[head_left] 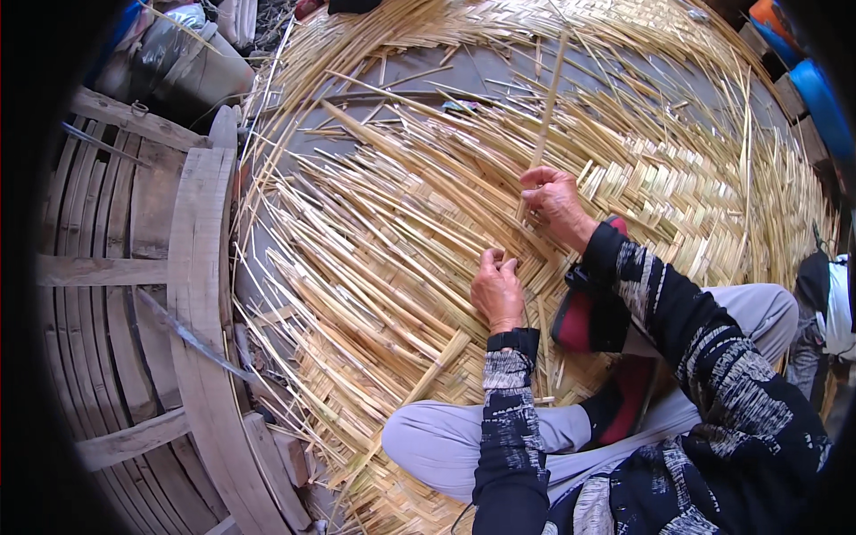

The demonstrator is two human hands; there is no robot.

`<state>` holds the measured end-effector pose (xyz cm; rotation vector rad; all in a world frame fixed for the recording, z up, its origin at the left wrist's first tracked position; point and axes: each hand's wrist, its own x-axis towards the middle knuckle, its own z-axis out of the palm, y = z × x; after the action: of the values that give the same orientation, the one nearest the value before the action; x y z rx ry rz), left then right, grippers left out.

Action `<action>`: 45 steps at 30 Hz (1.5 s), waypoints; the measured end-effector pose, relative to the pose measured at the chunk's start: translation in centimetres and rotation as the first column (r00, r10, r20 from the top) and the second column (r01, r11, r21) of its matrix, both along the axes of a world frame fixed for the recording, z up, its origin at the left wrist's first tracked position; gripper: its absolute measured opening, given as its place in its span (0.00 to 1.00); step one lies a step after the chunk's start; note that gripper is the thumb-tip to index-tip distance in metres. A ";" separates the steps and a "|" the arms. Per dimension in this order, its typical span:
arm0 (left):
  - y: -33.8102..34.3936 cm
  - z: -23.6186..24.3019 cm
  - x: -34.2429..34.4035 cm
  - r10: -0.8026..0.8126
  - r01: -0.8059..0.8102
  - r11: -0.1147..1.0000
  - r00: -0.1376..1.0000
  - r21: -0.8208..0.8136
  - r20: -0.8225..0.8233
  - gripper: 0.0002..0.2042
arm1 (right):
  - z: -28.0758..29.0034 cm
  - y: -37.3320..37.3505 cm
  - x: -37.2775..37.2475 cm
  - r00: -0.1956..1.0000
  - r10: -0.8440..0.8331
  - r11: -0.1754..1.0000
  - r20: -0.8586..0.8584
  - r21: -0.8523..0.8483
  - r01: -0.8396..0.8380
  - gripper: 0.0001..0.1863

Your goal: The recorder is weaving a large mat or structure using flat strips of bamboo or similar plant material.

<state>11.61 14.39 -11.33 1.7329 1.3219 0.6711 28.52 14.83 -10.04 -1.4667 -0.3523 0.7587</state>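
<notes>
Right hand [557,207] pinches a flat cane strip [549,102] between thumb and fingers, the strip standing out beyond the grip toward twelve o'clock, a little tilted to one. Left hand [497,292] sits at seven o'clock from the right one, fingers curled and thumb drawn near the forefinger, just over the loose ends; I cannot tell whether it grips anything. From the left hand, loose reeds [374,245] fan out toward nine, ten and eleven o'clock, while the woven mat [687,209], in a slanting twill, spreads at three o'clock from the right hand. Between three and four o'clock of the left hand is a red-and-black shoe [573,323], near the person's folded legs in grey trousers [446,446]. Taking the view's centre as the dial, a slatted wooden frame [201,267] stands at nine, a pale container [201,80] between ten and eleven, and a blue object [820,107] at two.
</notes>
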 end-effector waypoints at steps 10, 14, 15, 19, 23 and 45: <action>-0.9 -1.1 -0.4 0.057 -0.054 0.998 0.989 -0.026 0.135 0.08 | 1.8 -2.8 2.7 0.943 0.262 0.886 0.204 -0.438 -0.152 0.07; -1.4 -1.4 -0.6 0.024 -0.033 0.998 0.985 0.049 0.171 0.08 | 1.6 -3.0 2.7 0.891 0.293 0.857 0.346 -0.508 -0.085 0.07; -1.7 -1.2 -0.5 0.019 -0.028 0.999 0.985 0.045 0.173 0.08 | 1.4 -3.2 2.9 0.892 0.290 0.855 0.347 -0.512 -0.079 0.07; -2.1 -2.0 -1.3 -0.078 0.045 0.958 0.991 0.282 0.106 0.13 | 1.1 -2.9 2.4 0.855 0.280 0.796 0.436 -0.603 0.047 0.06; -2.8 -1.4 -1.5 -0.206 0.238 0.900 0.971 0.365 -0.123 0.15 | 0.5 -3.2 2.6 0.880 0.229 0.800 0.417 -0.596 0.075 0.07; -5.7 -0.9 -1.6 -0.222 0.449 0.840 0.796 0.304 -0.563 0.31 | 1.8 -2.9 2.1 0.823 0.365 0.531 0.436 -0.823 0.201 0.08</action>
<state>10.02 8.64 -12.26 2.5723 1.1864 0.2988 30.58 11.97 -8.28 -2.6847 -0.5509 0.5512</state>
